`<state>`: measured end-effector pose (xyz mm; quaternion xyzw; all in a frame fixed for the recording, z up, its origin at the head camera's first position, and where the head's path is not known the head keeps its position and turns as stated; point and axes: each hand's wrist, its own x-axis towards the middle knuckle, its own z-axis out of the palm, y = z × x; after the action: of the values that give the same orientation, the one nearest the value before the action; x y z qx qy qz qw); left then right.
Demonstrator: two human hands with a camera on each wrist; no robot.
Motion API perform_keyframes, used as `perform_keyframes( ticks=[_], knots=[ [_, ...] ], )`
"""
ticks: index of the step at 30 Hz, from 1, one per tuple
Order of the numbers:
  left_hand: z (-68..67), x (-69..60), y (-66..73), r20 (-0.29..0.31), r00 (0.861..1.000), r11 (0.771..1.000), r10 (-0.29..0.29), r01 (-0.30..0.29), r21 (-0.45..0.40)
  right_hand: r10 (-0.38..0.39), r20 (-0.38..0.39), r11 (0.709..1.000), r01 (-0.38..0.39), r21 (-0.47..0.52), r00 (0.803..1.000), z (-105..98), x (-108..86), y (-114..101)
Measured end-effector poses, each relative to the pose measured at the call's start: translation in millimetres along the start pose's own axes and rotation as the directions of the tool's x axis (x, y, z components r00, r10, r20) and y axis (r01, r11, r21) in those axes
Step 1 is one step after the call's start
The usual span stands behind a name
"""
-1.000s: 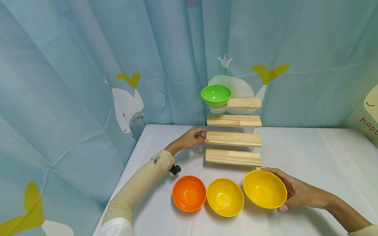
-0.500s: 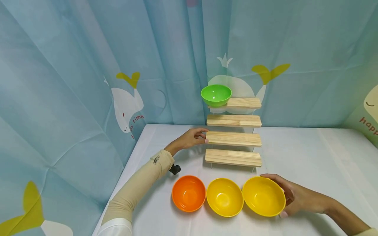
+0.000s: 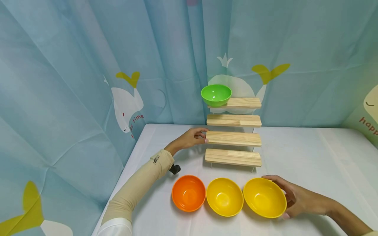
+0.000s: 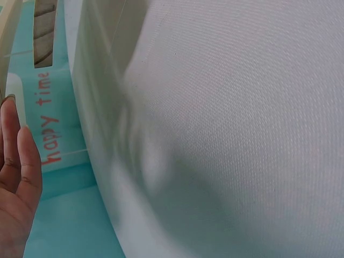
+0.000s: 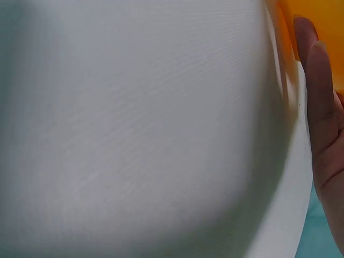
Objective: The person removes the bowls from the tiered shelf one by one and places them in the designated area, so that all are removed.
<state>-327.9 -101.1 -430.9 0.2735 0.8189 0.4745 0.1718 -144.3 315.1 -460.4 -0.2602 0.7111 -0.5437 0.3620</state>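
Observation:
My left hand (image 3: 189,139) holds the left end of one board of a four-step wooden display shelf (image 3: 233,139), thumb in front and fingers behind. A green bowl (image 3: 216,95) sits at the left of the top board. In front of the shelf, an orange bowl (image 3: 188,193), a yellow bowl (image 3: 225,197) and a second yellow bowl (image 3: 264,198) stand in a row. My right hand (image 3: 304,198) grips the right side of that last bowl, its fingers spread around the rim. In the right wrist view, fingers (image 5: 320,80) lie against the bowl wall (image 5: 322,13).
A white cloth covers the table (image 3: 310,157). Behind and to the left hangs a blue curtain (image 3: 171,65) with whale prints. A small black object (image 3: 175,169) shows beneath the left forearm.
My right hand has brought the right yellow bowl toward the front, level with the other bowls, then slightly to the right. The left hand has kept its place on the shelf.

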Motion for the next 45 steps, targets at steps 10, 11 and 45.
perform_keyframes(
  ticks=[10, 11, 45],
  knots=[
    [0.0, 2.3, -1.9, 0.005, 1.000, 1.000, -0.014, 0.014, -0.009, 0.062, -0.029, 0.998, -0.062, 0.011, 0.998, 0.6, -3.9, 1.9],
    [0.0, 2.5, -2.0, 0.005, 1.000, 1.000, -0.015, 0.015, -0.009, 0.059, -0.035, 0.998, -0.059, 0.000, 0.998, 0.9, -4.3, 1.8],
    [-1.3, 0.9, 2.6, 0.032, 0.999, 0.999, -0.019, 0.020, -0.031, -0.262, -0.259, 0.928, 0.169, -0.332, 0.930, -44.5, -12.7, -42.5]
  ],
)
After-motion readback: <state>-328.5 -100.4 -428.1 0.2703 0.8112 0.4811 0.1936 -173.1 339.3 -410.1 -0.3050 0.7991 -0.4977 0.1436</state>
